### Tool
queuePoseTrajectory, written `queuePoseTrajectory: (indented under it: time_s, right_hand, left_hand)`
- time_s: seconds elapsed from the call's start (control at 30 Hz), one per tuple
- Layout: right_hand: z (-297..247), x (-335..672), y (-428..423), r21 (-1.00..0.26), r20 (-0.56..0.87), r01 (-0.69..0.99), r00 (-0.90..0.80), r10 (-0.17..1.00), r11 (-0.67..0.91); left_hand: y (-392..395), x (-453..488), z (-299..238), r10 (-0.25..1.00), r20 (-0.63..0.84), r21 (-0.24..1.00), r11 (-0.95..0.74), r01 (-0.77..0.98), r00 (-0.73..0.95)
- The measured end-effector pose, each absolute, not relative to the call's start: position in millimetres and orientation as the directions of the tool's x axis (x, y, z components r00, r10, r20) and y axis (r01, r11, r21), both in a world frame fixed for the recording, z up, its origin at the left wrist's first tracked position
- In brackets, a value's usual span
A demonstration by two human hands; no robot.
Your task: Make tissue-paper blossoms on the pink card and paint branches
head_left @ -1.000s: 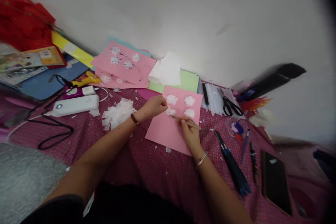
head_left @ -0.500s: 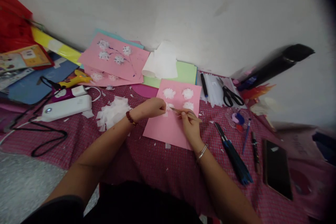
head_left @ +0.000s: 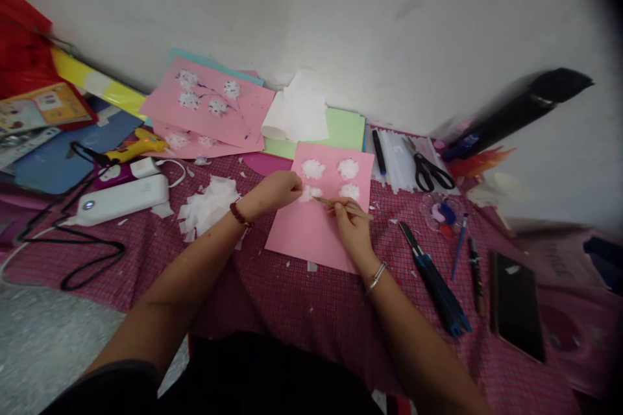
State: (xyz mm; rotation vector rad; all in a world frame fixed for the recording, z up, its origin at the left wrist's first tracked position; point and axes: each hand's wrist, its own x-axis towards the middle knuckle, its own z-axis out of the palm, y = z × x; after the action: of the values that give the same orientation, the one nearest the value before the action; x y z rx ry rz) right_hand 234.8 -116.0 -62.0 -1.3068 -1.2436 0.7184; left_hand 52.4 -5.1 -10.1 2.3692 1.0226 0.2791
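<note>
My right hand [head_left: 351,224] grips a slim wooden pencil-like stick [head_left: 355,210], its pointed end at the lower left white paper tuft [head_left: 310,194]. Just left of that tuft is my left hand [head_left: 283,188], closed with the fingertips turned away; whether it pinches anything is hidden. Under both hands lies a pink sheet [head_left: 306,237] bearing white paper tufts in two rows. The upper left tuft [head_left: 313,168] and upper right tuft [head_left: 348,168] show fully. Part of the lower right tuft [head_left: 349,192] is behind my right hand.
A pile of white paper squares [head_left: 209,207] lies left, beside a power bank [head_left: 124,199] and a yellow glue gun [head_left: 136,146]. On the right are scissors [head_left: 426,167], a blue cutter [head_left: 435,285], a paintbrush [head_left: 459,246] and a phone [head_left: 517,305]. Behind stands a paper roll [head_left: 296,110].
My left hand has drawn slightly up and left from the lower left tuft, leaving more of it in view. My right hand keeps the stick's tip there.
</note>
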Motion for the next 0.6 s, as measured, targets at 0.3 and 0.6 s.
queuePoseTrajectory:
  time_s: [0.3, 0.6]
  right_hand:
    - [-60.5, 235.7, -117.0, -0.961, 0.242, 0.207, 0.293, 0.925, 0.186]
    - [-57.6, 234.7, -127.3, -0.969, 0.239, 0.137, 0.319, 0.917, 0.205]
  left_hand:
    - [-16.8, 68.9, -12.0, 0.710, -0.011, 0.465, -0.620, 0.632, 0.705]
    - [-18.3, 76.4, -19.3, 0.742, -0.003, 0.393, -0.616, 0.683, 0.671]
